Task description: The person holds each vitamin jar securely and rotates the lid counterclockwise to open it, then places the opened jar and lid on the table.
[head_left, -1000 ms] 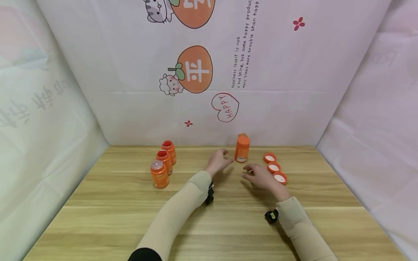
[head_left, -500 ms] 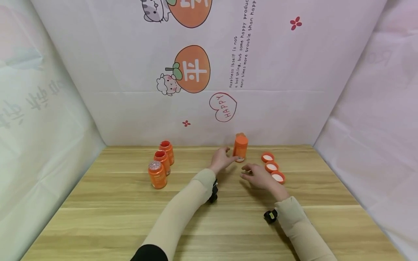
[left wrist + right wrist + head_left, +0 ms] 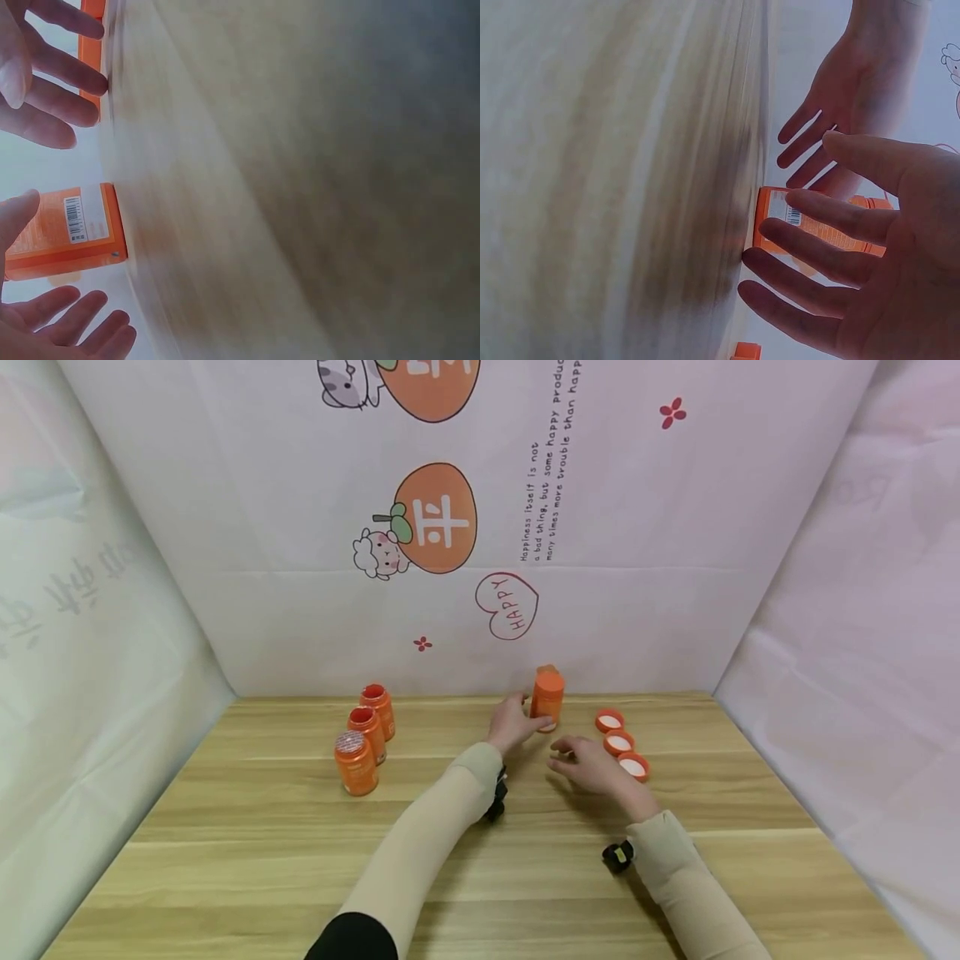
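A capped orange bottle (image 3: 549, 690) stands upright at the back of the wooden table. My left hand (image 3: 513, 725) is at its left side; the thumb crosses in front of the bottle's lower part and the fingers reach behind. In the left wrist view, the bottle (image 3: 67, 225) with its barcode label lies between the spread thumb and the straight fingers, which are not closed round it. My right hand (image 3: 588, 764) hovers to the right and nearer, holding nothing. Its fingers (image 3: 802, 289) are extended and spread in the right wrist view.
Three uncapped orange bottles (image 3: 357, 764) stand in a slanting row at the left; the nearest has a silvery top. Three orange caps (image 3: 618, 742) with white insides lie in a row just right of my right hand. A white printed sheet (image 3: 637, 610) rises behind the table.
My left hand has moved right, up to the bottle, its thumb now overlapping the front. The right hand has stayed nearly still. The whole head view has shifted slightly left.
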Available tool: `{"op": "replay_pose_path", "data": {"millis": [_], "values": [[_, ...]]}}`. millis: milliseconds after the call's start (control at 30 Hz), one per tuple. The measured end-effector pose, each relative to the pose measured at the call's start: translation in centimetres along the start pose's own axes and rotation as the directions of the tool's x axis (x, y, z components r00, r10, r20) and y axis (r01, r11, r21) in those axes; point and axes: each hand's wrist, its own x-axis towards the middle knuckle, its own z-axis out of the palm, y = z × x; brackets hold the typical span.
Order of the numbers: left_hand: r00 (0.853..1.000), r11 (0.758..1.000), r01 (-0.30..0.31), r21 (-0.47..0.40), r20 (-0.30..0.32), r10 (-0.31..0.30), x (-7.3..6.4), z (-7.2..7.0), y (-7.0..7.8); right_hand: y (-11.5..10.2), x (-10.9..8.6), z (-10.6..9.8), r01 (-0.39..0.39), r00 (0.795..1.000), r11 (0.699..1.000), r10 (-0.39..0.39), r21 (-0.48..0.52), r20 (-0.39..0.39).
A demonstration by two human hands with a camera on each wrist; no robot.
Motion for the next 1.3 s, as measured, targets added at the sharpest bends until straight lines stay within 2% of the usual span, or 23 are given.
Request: {"op": "replay_pose_path", "data": {"millis": [367,600,1300], "values": [[1.0,1.0,0.026,0.012,-0.014,-0.026,0.4,0.9,0.1,-0.2,-0.2,-0.1,0.016,1.0,1.0,-0.016,-0.012,-0.016],[0.999,0.999,0.031,-0.031,-0.023,-0.031,0.6,1.5,0.0,-0.1,-0.2,0.0,0.007,1.0,1.0,-0.007,-0.007,-0.007],[0.998,0.996,0.041,-0.074,-0.043,-0.045,1.0,1.8,-0.2,-0.1,-0.2,-0.1,-0.016,1.0,1.0,0.016,0.017,-0.004]]}}
